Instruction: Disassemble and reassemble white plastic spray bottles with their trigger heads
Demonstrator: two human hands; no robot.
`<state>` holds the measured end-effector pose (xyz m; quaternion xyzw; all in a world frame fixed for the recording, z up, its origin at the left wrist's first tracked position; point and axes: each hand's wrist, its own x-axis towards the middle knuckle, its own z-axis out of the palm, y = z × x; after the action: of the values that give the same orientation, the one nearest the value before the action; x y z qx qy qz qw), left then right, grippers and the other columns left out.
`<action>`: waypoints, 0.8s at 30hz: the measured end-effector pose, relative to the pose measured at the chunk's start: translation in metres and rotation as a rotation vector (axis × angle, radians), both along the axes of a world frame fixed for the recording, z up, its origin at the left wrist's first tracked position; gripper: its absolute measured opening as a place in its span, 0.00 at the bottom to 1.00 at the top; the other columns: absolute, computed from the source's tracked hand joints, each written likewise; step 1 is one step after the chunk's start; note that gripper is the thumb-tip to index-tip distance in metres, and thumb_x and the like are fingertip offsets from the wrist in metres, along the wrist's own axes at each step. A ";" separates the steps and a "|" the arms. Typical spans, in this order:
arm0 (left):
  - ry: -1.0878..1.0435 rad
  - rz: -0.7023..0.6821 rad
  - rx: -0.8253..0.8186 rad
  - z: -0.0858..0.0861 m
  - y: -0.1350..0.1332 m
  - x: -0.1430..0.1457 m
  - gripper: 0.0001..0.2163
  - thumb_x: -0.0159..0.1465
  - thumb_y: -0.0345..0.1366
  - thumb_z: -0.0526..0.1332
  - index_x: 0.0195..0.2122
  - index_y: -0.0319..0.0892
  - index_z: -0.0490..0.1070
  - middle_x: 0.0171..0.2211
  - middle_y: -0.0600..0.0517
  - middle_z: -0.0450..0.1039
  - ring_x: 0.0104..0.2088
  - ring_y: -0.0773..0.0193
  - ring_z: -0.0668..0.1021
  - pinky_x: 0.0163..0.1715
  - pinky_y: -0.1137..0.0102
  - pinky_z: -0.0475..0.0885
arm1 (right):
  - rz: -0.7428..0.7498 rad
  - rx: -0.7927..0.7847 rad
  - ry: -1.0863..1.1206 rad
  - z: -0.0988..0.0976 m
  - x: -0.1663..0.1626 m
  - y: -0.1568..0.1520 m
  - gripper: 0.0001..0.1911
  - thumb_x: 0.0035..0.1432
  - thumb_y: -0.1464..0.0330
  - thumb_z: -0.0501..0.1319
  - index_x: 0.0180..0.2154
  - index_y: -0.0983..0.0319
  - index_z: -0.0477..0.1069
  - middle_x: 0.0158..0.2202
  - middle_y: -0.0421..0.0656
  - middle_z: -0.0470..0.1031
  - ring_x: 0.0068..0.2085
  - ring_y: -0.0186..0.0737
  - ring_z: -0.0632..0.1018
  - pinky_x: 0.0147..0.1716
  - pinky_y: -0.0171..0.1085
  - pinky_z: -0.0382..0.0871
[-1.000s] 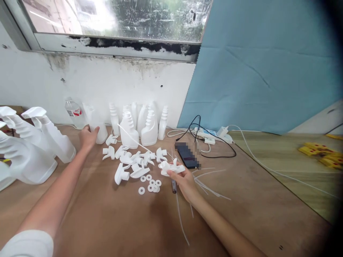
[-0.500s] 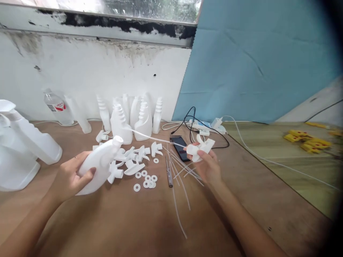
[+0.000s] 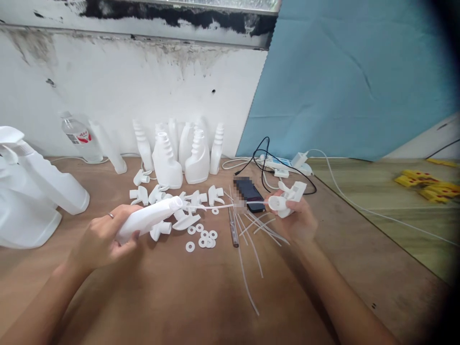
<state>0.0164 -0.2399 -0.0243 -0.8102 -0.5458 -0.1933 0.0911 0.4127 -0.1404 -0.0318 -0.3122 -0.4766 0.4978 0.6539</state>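
My left hand (image 3: 104, 237) is closed round a white spray bottle (image 3: 147, 220), tilted so its open neck points right. In my right hand (image 3: 298, 220) is a white trigger sprayer head (image 3: 289, 199), its cap end facing the bottle. A thin white dip tube (image 3: 215, 207) runs from the sprayer head leftward to the bottle's mouth; whether its tip is inside I cannot tell. Below and between the hands lie several loose trigger sprayer heads (image 3: 185, 220), several white washers (image 3: 204, 235) and several loose tubes (image 3: 251, 249) on the brown table (image 3: 172, 297).
Several white bottles (image 3: 168, 163) stand against the wall. Larger bottles with sprayers (image 3: 32, 211) are at the left, near a clear water bottle (image 3: 81, 139). A phone (image 3: 249, 191), a dark pen-like tool (image 3: 233, 230), cables and a power strip (image 3: 283, 165) lie right of centre.
The bottle has tipped over from a steeper slant, so its mouth now faces right. The sprayer head has turned, and its tube has swung down level with the bottle's neck. The view has shifted slightly.
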 end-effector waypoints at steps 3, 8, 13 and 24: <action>-0.008 -0.012 0.007 0.000 0.000 0.001 0.12 0.63 0.33 0.54 0.48 0.43 0.62 0.42 0.52 0.75 0.22 0.70 0.73 0.25 0.74 0.65 | 0.016 -0.027 0.061 0.000 0.003 0.002 0.08 0.39 0.66 0.60 0.26 0.62 0.71 0.22 0.43 0.71 0.19 0.33 0.65 0.19 0.35 0.58; -0.076 -0.009 0.059 -0.004 0.000 0.004 0.11 0.64 0.34 0.52 0.47 0.44 0.63 0.42 0.52 0.75 0.22 0.69 0.72 0.25 0.73 0.64 | 0.125 -0.186 0.190 0.000 0.000 0.001 0.09 0.40 0.65 0.58 0.28 0.61 0.70 0.21 0.41 0.69 0.19 0.32 0.64 0.19 0.33 0.57; -0.069 0.012 0.081 -0.006 -0.001 0.005 0.11 0.64 0.34 0.52 0.47 0.46 0.64 0.41 0.55 0.75 0.20 0.72 0.70 0.24 0.75 0.62 | 0.245 -0.308 0.312 -0.005 -0.004 0.001 0.09 0.41 0.65 0.57 0.27 0.63 0.69 0.20 0.42 0.69 0.18 0.30 0.62 0.20 0.32 0.58; -0.041 -0.034 0.055 -0.006 0.000 0.004 0.12 0.63 0.33 0.52 0.48 0.45 0.61 0.44 0.51 0.74 0.24 0.69 0.73 0.26 0.73 0.63 | 0.076 -0.247 0.211 -0.011 0.000 0.006 0.09 0.38 0.67 0.56 0.25 0.63 0.69 0.18 0.40 0.68 0.15 0.30 0.64 0.16 0.32 0.58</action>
<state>0.0201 -0.2402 -0.0301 -0.8125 -0.5280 -0.2265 0.0987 0.4132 -0.1345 -0.0429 -0.3181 -0.3519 0.6070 0.6376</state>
